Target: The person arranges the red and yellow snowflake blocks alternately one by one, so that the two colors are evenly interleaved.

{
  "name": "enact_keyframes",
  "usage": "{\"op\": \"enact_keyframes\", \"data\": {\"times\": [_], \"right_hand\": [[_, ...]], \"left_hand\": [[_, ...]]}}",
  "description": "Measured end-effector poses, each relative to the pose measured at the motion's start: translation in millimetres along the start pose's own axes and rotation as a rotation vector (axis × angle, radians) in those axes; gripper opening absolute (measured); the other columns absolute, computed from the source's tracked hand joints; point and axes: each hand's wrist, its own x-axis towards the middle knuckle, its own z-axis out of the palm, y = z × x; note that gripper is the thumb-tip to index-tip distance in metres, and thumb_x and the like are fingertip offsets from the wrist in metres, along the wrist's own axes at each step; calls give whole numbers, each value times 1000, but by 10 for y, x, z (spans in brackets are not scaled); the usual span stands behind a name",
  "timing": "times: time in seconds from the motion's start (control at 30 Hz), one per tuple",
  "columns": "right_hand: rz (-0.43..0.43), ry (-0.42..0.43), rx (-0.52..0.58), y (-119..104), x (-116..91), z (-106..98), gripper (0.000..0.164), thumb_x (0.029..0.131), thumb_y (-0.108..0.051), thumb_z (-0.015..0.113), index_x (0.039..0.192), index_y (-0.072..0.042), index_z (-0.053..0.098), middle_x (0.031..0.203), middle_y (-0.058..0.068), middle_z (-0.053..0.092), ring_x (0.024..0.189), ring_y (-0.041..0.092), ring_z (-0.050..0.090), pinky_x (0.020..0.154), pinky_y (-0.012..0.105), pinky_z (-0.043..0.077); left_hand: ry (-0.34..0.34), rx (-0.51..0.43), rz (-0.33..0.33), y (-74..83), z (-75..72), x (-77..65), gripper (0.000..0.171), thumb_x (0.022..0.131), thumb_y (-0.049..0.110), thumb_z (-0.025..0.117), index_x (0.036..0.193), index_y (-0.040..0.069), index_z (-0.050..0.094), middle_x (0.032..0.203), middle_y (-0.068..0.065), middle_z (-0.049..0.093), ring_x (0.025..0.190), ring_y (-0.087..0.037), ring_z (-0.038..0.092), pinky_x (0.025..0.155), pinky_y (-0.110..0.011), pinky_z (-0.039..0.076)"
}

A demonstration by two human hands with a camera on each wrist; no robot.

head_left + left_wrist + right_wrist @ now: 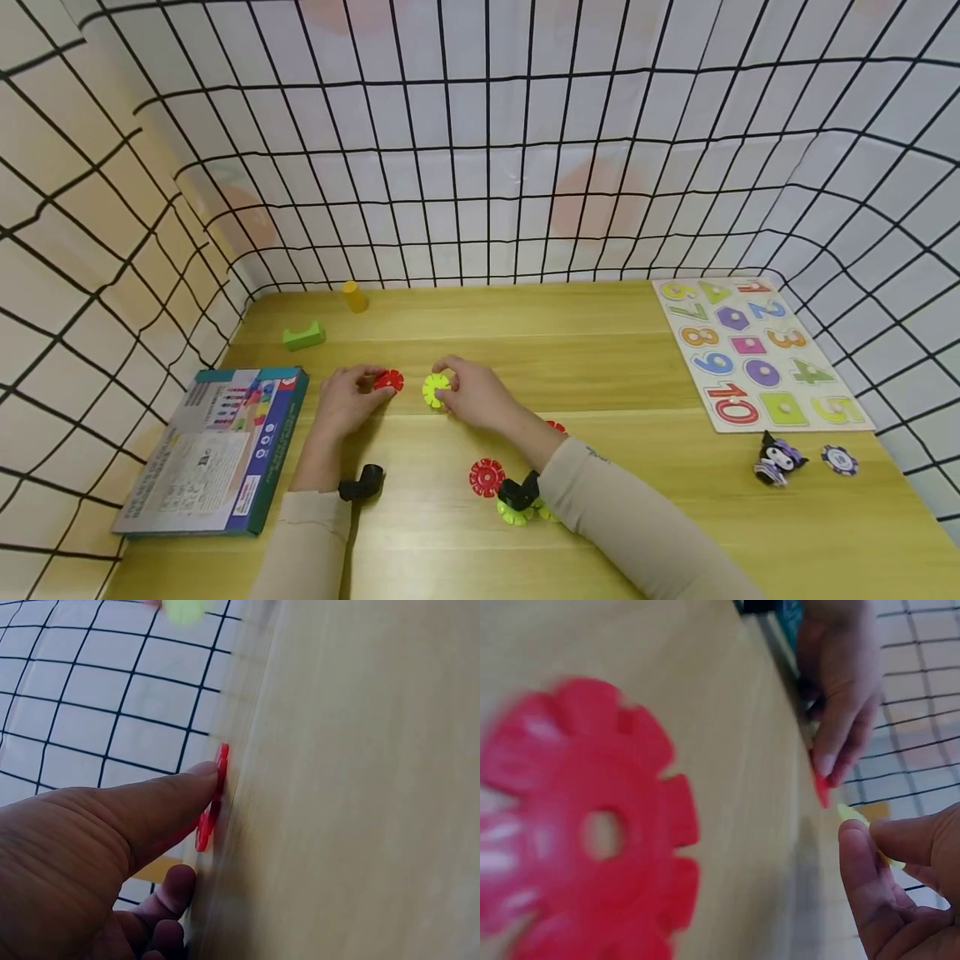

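Note:
My left hand (pixel 348 400) pinches a red notched plastic disc (pixel 389 381) between thumb and fingers; in the left wrist view the disc (pixel 214 796) stands edge-on under the thumb tip. A yellow-green disc (pixel 433 388) of the same kind is pinched by my right hand (pixel 480 393), a short gap to the right of the red one. In the right wrist view this yellow-green disc (pixel 855 817) shows between thumb and index finger. Below the right forearm lie a loose red disc (pixel 487 477) and yellow-green discs (pixel 514 512), partly covered by the black wrist camera. Another red disc (pixel 556 425) peeks out behind the forearm.
A boxed toy set (pixel 210 450) lies at the left. Behind it are a green block (pixel 303 336) and a yellow cylinder (pixel 355 297). At the right are a number puzzle board (pixel 731 387), a small figurine (pixel 777 460) and a poker chip (pixel 839 460). Black wire grid (pixel 487 200) walls the table.

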Motion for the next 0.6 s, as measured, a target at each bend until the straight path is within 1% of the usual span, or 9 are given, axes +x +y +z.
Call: {"op": "enact_keyframes", "data": {"times": [0.13, 0.2, 0.37, 0.5, 0.6], "right_hand": [[48, -16, 66, -6, 250, 111, 34, 88, -13, 63, 121, -11, 55, 65, 5, 62, 54, 17, 62, 45, 25, 48], [74, -23, 54, -9, 344, 150, 33, 88, -13, 64, 120, -11, 55, 65, 4, 63, 53, 16, 62, 45, 24, 48], [84, -35, -73, -59, 524, 185, 28, 86, -17, 66, 113, -13, 56, 62, -3, 63, 49, 10, 61, 46, 23, 46], [95, -69, -147, -119, 605, 181, 26, 86, -19, 66, 109, -13, 54, 59, -4, 61, 49, 10, 60, 46, 22, 45], [100, -73, -258, -173, 630, 168, 25, 85, -24, 67, 104, -13, 54, 64, -5, 60, 56, 11, 58, 53, 22, 44]], "left_hand": [[12, 0, -7, -21, 2, -5, 43, 80, 34, 72, 117, 13, 62, 108, -15, 57, 103, -33, 39, 77, -44, 35], [13, -2, -15, -21, 1, -6, 43, 80, 35, 72, 116, 13, 62, 107, -14, 57, 103, -33, 38, 77, -43, 34], [5, -10, -26, -16, -4, 4, 43, 80, 36, 72, 116, 15, 62, 108, -13, 56, 104, -33, 37, 77, -43, 34], [-5, -9, -24, -20, -4, 12, 42, 81, 34, 71, 118, 15, 62, 108, -13, 56, 105, -33, 37, 79, -44, 34], [-9, -9, -22, -22, -15, 5, 42, 82, 32, 70, 119, 15, 62, 109, -14, 55, 106, -35, 37, 80, -45, 35]]}}
